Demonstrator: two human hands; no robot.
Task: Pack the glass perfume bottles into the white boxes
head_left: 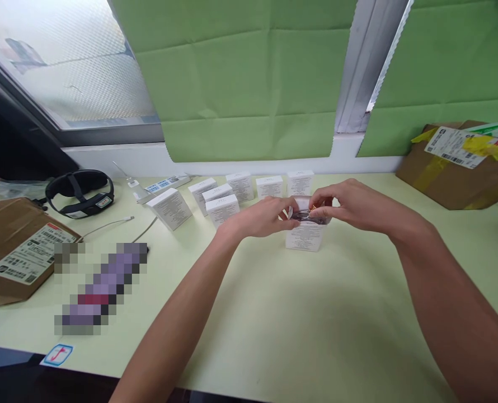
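A small white printed box (304, 237) stands upright on the pale green table, near its middle. Both hands meet at its open top. My left hand (262, 217) grips the box's upper left edge with curled fingers. My right hand (349, 205) pinches a small dark item (302, 215) at the box's mouth; I cannot make out what the item is. Behind them, several similar white boxes (240, 186) stand in a loose row toward the wall.
A brown carton (454, 168) with labels and yellow tape sits at the back right. Another labelled carton (14, 252) lies at the left, with a black headband device (80, 193), a white power strip (165, 183) and a cable beyond it. A blurred object (102, 288) lies front left.
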